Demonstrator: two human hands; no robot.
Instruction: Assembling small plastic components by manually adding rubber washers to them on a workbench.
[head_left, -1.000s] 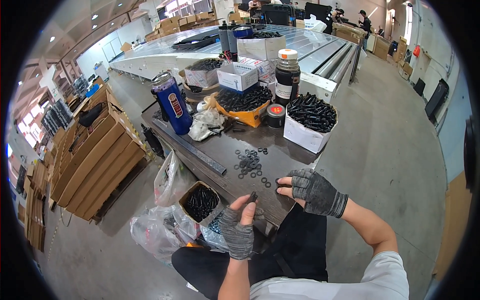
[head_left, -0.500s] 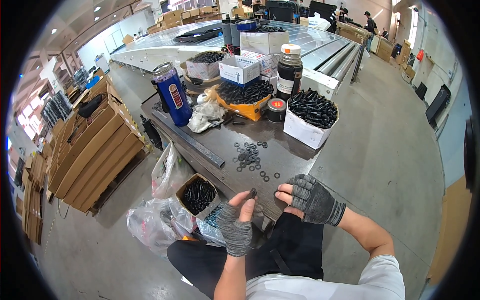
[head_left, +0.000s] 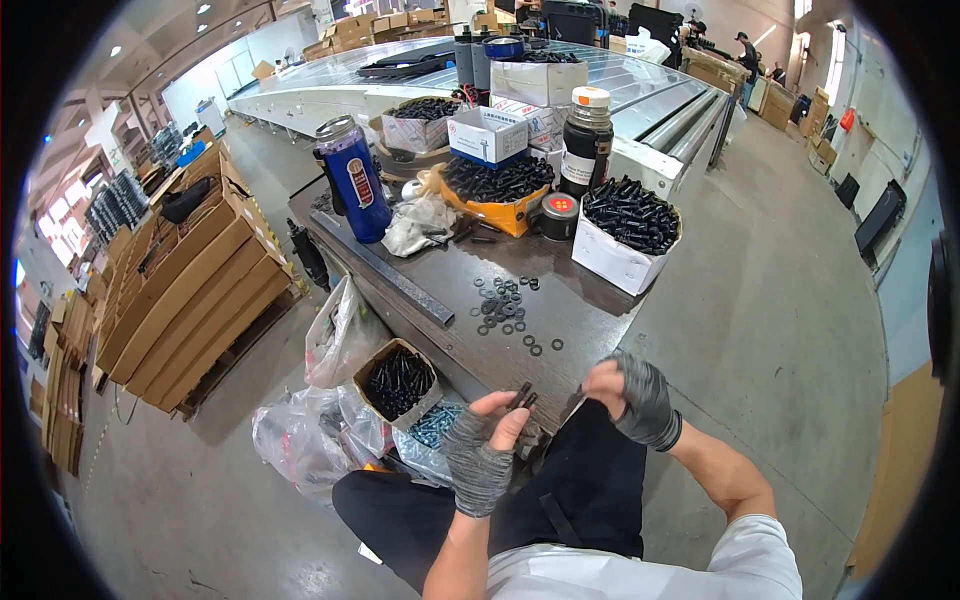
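Note:
My left hand (head_left: 485,445), in a grey fingerless glove, pinches a short black bolt (head_left: 522,395) between thumb and fingertips just off the table's near edge. To its right, my right hand (head_left: 640,400), also gloved, has its fingers curled in over the table corner. They are slightly blurred, and whatever they hold is hidden. Beyond both hands, a loose cluster of black washers (head_left: 502,305) lies on the dark table (head_left: 590,320). A white box of black bolts (head_left: 625,225) stands behind them at the right.
An orange bag of bolts (head_left: 500,195), a blue tumbler (head_left: 355,185), a dark bottle (head_left: 585,145) and a small round tin (head_left: 558,215) crowd the table's back. A metal bar (head_left: 400,275) lies along its left edge. Below stands an open box of black screws (head_left: 395,385) beside plastic bags (head_left: 305,440).
My right hand has lifted off the table edge and moved slightly right, its fingers curling in. My left hand has turned a little, and the bolt shows more fully.

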